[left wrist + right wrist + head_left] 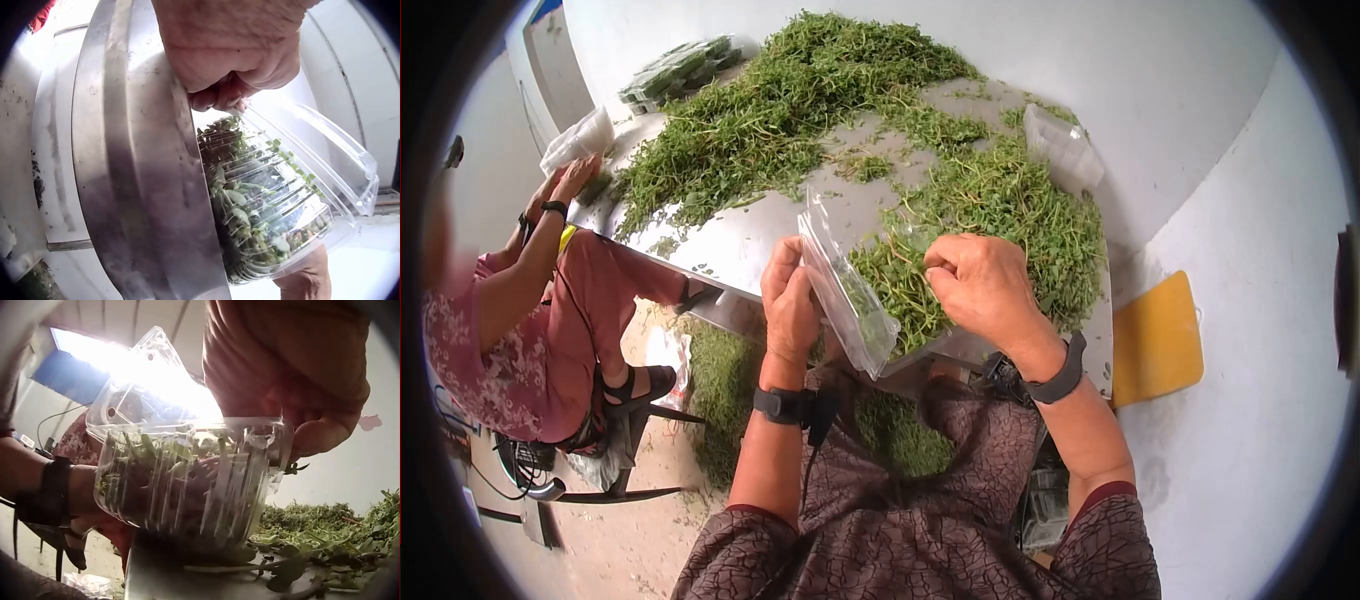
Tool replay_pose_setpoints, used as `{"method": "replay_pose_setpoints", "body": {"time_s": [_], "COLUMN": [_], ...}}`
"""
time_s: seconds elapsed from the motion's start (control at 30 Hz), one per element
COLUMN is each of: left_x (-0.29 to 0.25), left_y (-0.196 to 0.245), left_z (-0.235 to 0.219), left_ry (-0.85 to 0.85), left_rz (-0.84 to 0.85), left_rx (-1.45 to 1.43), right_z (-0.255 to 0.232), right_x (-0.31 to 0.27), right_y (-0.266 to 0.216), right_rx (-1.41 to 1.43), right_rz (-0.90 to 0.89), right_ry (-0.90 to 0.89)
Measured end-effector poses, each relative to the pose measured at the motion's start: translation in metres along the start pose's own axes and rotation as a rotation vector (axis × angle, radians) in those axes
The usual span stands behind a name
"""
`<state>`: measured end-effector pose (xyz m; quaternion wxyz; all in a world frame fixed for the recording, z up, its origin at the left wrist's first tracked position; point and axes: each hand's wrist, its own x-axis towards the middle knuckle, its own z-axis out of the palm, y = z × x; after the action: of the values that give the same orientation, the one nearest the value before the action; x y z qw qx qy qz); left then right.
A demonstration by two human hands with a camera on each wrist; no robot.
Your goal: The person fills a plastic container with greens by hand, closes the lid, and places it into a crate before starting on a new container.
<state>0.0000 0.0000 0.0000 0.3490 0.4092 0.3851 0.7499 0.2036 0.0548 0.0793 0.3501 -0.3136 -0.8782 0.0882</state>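
Note:
My left hand [790, 305] pinches a clear plastic clamshell box [848, 300] by its edge, over the near side of the metal table. Its lid [340, 147] stands raised, and leafy green stems [250, 206] fill much of the box. To the right, my right hand [985, 285] hovers over the greens with fingers curled and thumb against them. A small green sprig [297, 467] shows just below that thumb in the right wrist view, close beside the box wall. The right fingertips are partly hidden behind the box there.
Loose greens [1010, 200] spread right of the box, and a larger heap [800, 110] covers the far table. Filled boxes [680, 72] and empty clear boxes [1065, 148] stand on it. At left sits another person [510, 330]. A yellow board [1158, 340] leans at right.

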Motion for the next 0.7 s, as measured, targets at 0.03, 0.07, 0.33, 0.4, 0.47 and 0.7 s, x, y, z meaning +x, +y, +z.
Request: {"method": "replay_pose_setpoints", "body": {"time_s": [0.03,0.07,0.33,0.4,0.47,0.7], "left_x": [0.000,-0.001,-0.001,-0.002,-0.003,-0.004], "left_y": [0.000,0.000,0.001,0.001,0.003,0.003], "left_z": [0.000,0.001,0.005,0.003,0.004,0.003], "left_ry": [0.001,0.003,0.030,0.029,0.023,0.034], "left_rz": [0.011,0.021,0.006,0.017,0.006,-0.016], "left_rx": [0.008,0.016,-0.028,-0.028,-0.014,0.005], "right_z": [0.001,0.003,0.014,0.004,-0.007,-0.001], "right_x": [0.001,0.002,0.002,0.003,0.004,0.004], "right_y": [-0.002,-0.004,-0.001,-0.008,-0.014,-0.008], "right_rx": [0.033,0.066,0.006,0.030,-0.041,-0.110], "right_rz": [0.043,0.086,-0.028,0.000,0.067,-0.063], "right_ry": [-0.011,-0.022,0.031,0.025,0.020,-0.106]}}
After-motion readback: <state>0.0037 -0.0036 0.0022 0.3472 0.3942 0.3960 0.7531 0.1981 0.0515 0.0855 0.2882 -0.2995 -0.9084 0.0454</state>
